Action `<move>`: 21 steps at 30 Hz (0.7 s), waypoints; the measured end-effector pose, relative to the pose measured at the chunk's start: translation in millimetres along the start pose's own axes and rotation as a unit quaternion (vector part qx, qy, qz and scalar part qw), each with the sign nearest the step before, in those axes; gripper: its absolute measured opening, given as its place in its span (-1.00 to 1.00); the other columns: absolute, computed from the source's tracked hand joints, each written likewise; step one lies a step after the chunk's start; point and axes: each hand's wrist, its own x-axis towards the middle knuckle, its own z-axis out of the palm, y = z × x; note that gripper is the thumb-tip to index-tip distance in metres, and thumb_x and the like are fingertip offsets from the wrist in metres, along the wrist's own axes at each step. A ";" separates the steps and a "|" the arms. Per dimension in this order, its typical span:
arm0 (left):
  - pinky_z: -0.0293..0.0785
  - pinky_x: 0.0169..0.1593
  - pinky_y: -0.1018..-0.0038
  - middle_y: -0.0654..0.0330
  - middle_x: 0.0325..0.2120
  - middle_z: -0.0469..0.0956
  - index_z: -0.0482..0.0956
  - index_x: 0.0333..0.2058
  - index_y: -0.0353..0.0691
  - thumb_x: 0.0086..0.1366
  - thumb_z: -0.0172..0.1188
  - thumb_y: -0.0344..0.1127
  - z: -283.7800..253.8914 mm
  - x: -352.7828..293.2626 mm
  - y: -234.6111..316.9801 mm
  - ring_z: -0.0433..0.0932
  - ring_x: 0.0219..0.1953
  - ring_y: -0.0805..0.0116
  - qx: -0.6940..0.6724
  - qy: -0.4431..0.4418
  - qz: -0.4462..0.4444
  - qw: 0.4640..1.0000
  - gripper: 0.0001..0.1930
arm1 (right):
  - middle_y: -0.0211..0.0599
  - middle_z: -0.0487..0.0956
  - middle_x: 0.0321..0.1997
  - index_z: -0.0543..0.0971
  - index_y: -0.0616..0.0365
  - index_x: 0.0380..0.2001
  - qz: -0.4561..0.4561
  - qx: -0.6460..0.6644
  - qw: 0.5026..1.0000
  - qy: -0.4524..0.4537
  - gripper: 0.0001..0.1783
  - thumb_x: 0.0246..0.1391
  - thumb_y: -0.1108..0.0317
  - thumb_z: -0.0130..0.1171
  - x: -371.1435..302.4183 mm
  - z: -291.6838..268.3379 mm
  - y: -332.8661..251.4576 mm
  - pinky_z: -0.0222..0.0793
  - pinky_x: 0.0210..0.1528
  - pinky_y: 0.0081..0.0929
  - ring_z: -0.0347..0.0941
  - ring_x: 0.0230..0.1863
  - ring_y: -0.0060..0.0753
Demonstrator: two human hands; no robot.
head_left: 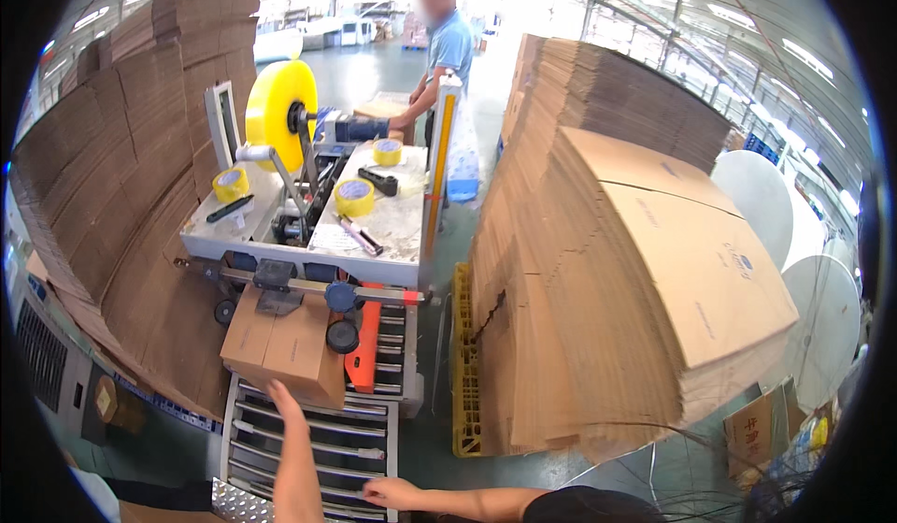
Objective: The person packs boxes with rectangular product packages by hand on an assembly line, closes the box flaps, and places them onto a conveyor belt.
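Note:
A closed brown carton (pixel 285 341) sits on the roller conveyor (pixel 391 429), its far end under the crossbar of a box-taping machine (pixel 374 266). Against the carton's near side is my left hand (pixel 286 403), its fingers stretched out and apart from any grip. My right hand (pixel 392 493) hovers over the right edge of the rollers, close to my body. Its fingers are curled in, and nothing shows in them. Beside the carton runs an orange guide plate (pixel 363 345), with black wheels (pixel 343 336) on the machine near its corner.
A large yellow tape roll (pixel 282 116) stands on the machine; smaller tape rolls (pixel 354 198) and a black cutter (pixel 377 182) lie on top. Flat cardboard stacks rise left (pixel 140 149) and right (pixel 579 336), the right one on a yellow pallet (pixel 464 373). A co-worker (pixel 450 51) stands beyond.

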 end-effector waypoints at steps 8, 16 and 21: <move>0.40 -0.12 0.34 0.12 -0.40 0.48 0.39 -0.04 -0.30 0.29 -0.08 -0.15 -161.0 -226.4 -155.9 0.40 -0.36 0.22 0.508 -0.475 -0.025 0.718 -0.62 | -0.38 0.45 -0.57 0.51 0.07 -0.55 -0.218 -0.473 0.690 0.502 -0.94 -0.17 0.38 0.18 -281.8 -175.2 -168.1 0.28 -0.55 -0.40 0.38 -0.56 -0.31; 0.41 -0.10 0.32 0.06 -0.36 0.52 0.43 -0.10 -0.34 0.25 -0.02 -0.16 -241.4 -325.7 -104.4 0.48 -0.27 0.17 0.538 -0.451 0.027 0.712 -0.62 | -0.23 0.50 -0.49 0.47 0.16 -0.56 0.075 -0.590 0.534 0.601 -0.74 -0.35 0.24 0.22 -318.2 -292.2 -202.4 0.26 -0.15 -0.30 0.43 -0.34 -0.22; 0.43 -0.11 0.31 0.05 -0.29 0.55 0.54 -0.24 -0.30 0.24 0.03 -0.14 -180.5 -389.7 -20.8 0.53 -0.18 0.18 0.282 -0.464 0.161 0.825 -0.68 | -0.26 0.41 -0.69 0.43 0.10 -0.71 0.038 -0.699 0.474 0.534 -0.86 -0.46 0.33 0.13 -315.9 -269.3 -181.2 0.30 -0.39 -0.34 0.38 -0.53 -0.26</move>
